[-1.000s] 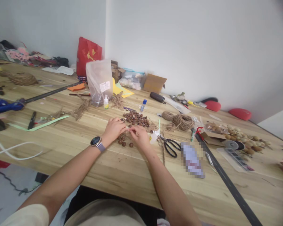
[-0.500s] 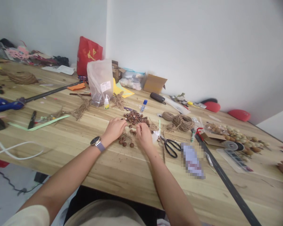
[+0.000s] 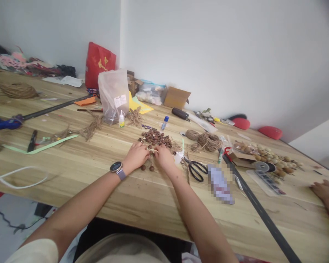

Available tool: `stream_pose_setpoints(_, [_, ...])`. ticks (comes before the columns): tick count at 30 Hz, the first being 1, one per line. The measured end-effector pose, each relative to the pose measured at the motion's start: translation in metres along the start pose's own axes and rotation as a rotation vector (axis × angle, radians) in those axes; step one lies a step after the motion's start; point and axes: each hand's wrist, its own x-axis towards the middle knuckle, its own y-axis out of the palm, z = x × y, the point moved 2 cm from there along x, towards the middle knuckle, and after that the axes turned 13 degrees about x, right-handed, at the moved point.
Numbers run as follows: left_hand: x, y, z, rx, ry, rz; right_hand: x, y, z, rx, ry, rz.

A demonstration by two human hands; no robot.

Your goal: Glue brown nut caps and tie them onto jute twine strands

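My left hand (image 3: pixel 137 156) and my right hand (image 3: pixel 164 158) meet over the table, fingers bent and fingertips pinched close together. A short pale strand of twine (image 3: pixel 153 150) shows between the fingertips, and both hands appear to grip it. Small brown round nut-like pieces (image 3: pixel 151 168) lie just below the fingers, partly covered by them. Beyond my knuckles is a loose pile of similar brown pieces (image 3: pixel 158 138), some of them hollow like caps. Black-handled scissors (image 3: pixel 196 171) lie to the right of my right hand, near a small white translucent piece (image 3: pixel 179 157).
Behind the pile stand a glue stick (image 3: pixel 165 123), a small glue bottle (image 3: pixel 121 119) and a translucent bag (image 3: pixel 113 93). Coiled twine (image 3: pixel 209 141) lies at right, before a cardboard box (image 3: pixel 242 160) and pale round pods (image 3: pixel 274 157). Another person's hand (image 3: pixel 322 189) rests at the far right.
My hands have come closer together, the left moving right and the right slightly left, with fingertips now almost touching. The other person's hand shows more. The view has shifted slightly.
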Motion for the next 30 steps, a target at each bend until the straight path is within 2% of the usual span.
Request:
stream_pose_setpoints(4, [-0.002, -0.001, 0.000, 0.052, -0.025, 0.020, 0.009, 0.008, 0.002, -0.039, -0.016, 0.059])
stream_pose_setpoints(8, [-0.003, 0.000, 0.000, 0.101, -0.064, 0.022, 0.010, 0.009, 0.011, -0.056, -0.061, 0.030])
stream_pose_setpoints(13, [-0.006, -0.001, 0.003, 0.128, -0.104, 0.034, -0.025, -0.009, 0.033, -0.077, -0.150, -0.060])
stream_pose_setpoints(15, [-0.008, -0.002, 0.004, 0.131, -0.103, 0.015, -0.047, -0.026, 0.031, -0.045, -0.263, -0.131])
stream_pose_setpoints(16, [-0.008, -0.003, 0.004, 0.132, -0.087, 0.010, -0.057, -0.038, 0.023, -0.026, -0.277, -0.212])
stream_pose_setpoints(18, [-0.008, -0.004, 0.004, 0.140, -0.087, -0.005, -0.074, -0.066, -0.011, 0.004, -0.175, -0.413])
stream_pose_setpoints(19, [-0.008, -0.005, 0.004, 0.138, -0.092, -0.019, -0.080, -0.081, -0.035, 0.035, -0.081, -0.511])
stream_pose_setpoints(21, [-0.008, -0.008, 0.003, 0.113, -0.087, -0.056, -0.089, -0.108, -0.088, 0.067, 0.068, -0.624])
stream_pose_setpoints(23, [-0.007, -0.010, 0.002, 0.075, -0.087, -0.097, -0.093, -0.128, -0.139, 0.035, 0.175, -0.599])
stream_pose_setpoints(25, [-0.007, -0.011, 0.000, 0.034, -0.089, -0.132, -0.097, -0.137, -0.178, 0.019, 0.233, -0.555])
stream_pose_setpoints(27, [-0.007, -0.011, 0.000, 0.004, -0.092, -0.161, -0.100, -0.138, -0.202, 0.009, 0.263, -0.499])
stream_pose_setpoints(30, [-0.007, -0.010, 0.000, -0.002, -0.096, -0.184, -0.101, -0.130, -0.218, 0.004, 0.280, -0.431])
